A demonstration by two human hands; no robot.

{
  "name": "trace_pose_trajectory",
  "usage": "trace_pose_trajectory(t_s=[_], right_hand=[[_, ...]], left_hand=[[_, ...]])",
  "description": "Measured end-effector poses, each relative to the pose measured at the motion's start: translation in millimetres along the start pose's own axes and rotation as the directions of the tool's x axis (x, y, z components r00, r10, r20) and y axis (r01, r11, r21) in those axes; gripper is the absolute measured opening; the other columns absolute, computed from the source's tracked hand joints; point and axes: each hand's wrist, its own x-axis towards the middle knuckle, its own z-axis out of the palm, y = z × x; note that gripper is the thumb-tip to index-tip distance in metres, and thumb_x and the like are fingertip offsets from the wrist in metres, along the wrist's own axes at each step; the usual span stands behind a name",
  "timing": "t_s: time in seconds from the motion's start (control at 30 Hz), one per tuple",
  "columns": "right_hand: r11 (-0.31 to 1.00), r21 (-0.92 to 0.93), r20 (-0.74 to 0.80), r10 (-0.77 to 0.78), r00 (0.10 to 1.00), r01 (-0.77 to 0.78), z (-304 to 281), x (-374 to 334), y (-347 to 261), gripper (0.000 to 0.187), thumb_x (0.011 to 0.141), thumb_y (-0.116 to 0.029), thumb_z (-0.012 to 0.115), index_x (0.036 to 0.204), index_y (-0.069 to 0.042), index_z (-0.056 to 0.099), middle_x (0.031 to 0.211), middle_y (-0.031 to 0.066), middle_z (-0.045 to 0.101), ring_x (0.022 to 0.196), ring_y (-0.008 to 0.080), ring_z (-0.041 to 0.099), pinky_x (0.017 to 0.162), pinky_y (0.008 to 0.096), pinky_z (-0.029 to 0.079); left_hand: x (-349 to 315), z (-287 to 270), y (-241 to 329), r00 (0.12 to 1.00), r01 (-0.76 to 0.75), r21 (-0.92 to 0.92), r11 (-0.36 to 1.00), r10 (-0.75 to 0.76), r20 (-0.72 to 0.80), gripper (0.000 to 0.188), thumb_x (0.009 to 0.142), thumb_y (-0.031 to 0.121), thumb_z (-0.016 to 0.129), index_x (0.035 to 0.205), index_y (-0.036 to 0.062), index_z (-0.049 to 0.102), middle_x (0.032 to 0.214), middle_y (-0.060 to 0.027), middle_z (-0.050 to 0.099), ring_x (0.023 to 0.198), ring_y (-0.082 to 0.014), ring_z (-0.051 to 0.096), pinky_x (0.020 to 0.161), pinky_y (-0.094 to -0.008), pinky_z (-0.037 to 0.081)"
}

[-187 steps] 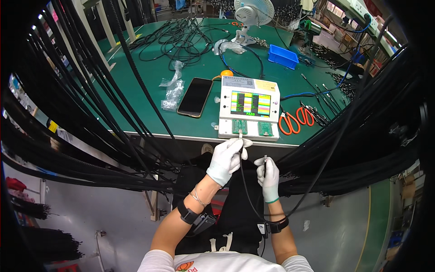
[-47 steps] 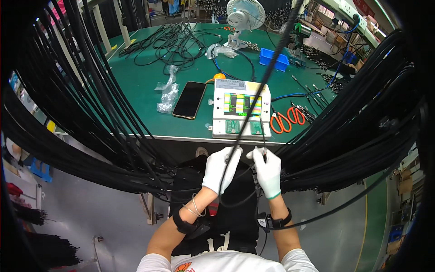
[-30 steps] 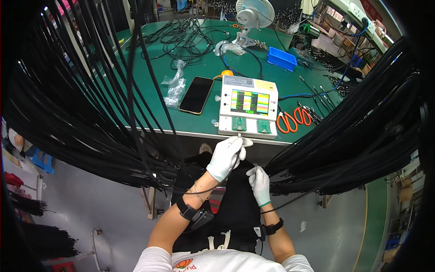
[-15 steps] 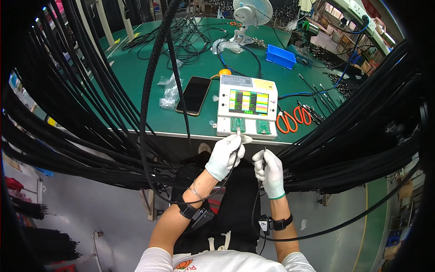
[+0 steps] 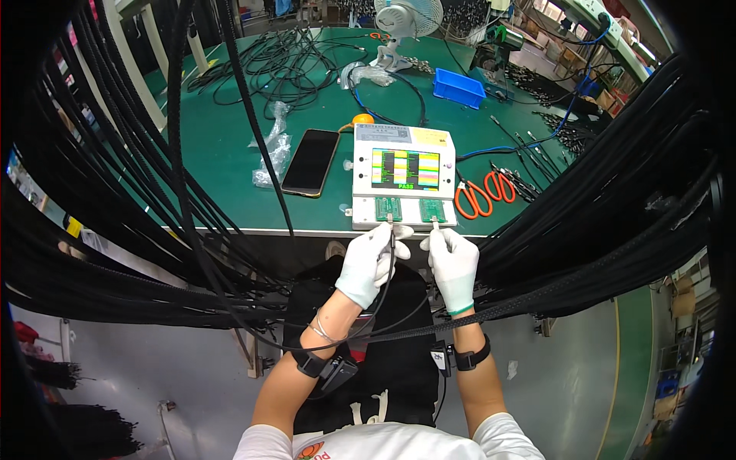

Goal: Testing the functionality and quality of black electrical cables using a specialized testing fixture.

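Observation:
A white cable tester [image 5: 368, 184] with a lit colour screen stands at the table's front edge. Two small green circuit boards sit on its front ledge, a left board [image 5: 388, 207] and a right board [image 5: 432, 209]. My left hand [image 5: 371, 257], in a white glove, pinches the plug of a black cable [image 5: 391, 270] at the left board's front socket. At the right board, my gloved right hand [image 5: 454, 259] pinches another cable plug [image 5: 435, 223] against the socket. How deep this plug sits I cannot tell. Fingers hide most of both plugs.
Bundles of black cables hang at the left [image 5: 115, 261] and right [image 5: 598, 222]. A phone [image 5: 310, 162] and clear plastic bags lie left of the tester, orange-handled scissors [image 5: 474, 201] right of it. A blue tray [image 5: 458, 88], a fan [image 5: 406, 19] and coiled cables stand farther back.
My right hand has moved up and forward, bringing its plug to the right board. My left hand stays at the left board. The view has shifted slightly, and the screen's coloured rows differ.

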Motion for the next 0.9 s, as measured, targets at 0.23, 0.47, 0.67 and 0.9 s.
trace_pose_trajectory(t_s=[0.23, 0.47, 0.67, 0.9], right_hand=[[0.945, 0.239, 0.117, 0.202, 0.972, -0.225, -2, 6, -13, 0.030, 0.096, -0.017, 0.054, 0.075, 0.002, 0.065, 0.051, -0.0023, 0.048, 0.040, 0.0028, 0.039, 0.040, 0.0201, 0.028], [0.916, 0.302, 0.142, 0.233, 0.962, -0.266, 0, 7, -13, 0.030, 0.097, -0.019, 0.053, 0.079, 0.002, 0.065, 0.053, -0.0012, 0.051, 0.041, 0.0043, 0.043, 0.040, 0.0210, 0.033], [0.987, -0.133, 0.038, -0.089, 0.995, 0.093, -23, 0, -55, 0.021, 0.093, -0.018, 0.059, 0.085, -0.001, 0.068, 0.059, 0.0039, 0.057, 0.047, 0.0126, 0.053, 0.047, 0.0267, 0.042], [0.193, -0.880, -0.035, -0.938, 0.345, 0.434, -136, -30, -237, 0.020, 0.077, -0.007, 0.072, 0.096, -0.007, 0.070, 0.086, 0.0062, 0.066, 0.073, 0.0183, 0.061, 0.066, 0.0292, 0.049]], left_hand=[[-18, 0, -2, 0.998, -0.070, 0.216, 0.974, 0.068, 0.013, 0.045, 0.105, 0.033, 0.040, 0.125, -0.0041, 0.054, 0.073, -0.0074, 0.065, 0.037, -0.0007, 0.028, 0.036, -0.0181, 0.022], [-6, -25, -13, 0.948, 0.223, -0.199, 0.954, -0.165, 0.271, 0.040, 0.104, 0.025, 0.038, 0.126, -0.0038, 0.054, 0.074, -0.0090, 0.067, 0.042, -0.0039, 0.040, 0.039, -0.0191, 0.030], [-38, -6, -61, 0.883, -0.025, 0.837, 0.547, -0.380, 0.275, 0.032, 0.098, 0.012, 0.042, 0.121, -0.0022, 0.060, 0.074, -0.0078, 0.066, 0.062, -0.0156, 0.060, 0.063, -0.0289, 0.051], [-85, 27, -29, 0.925, -0.320, 0.349, 0.881, 0.211, 0.316, 0.028, 0.098, 0.016, 0.048, 0.119, 0.0014, 0.060, 0.076, -0.0048, 0.060, 0.056, -0.0115, 0.051, 0.059, -0.0254, 0.042]])
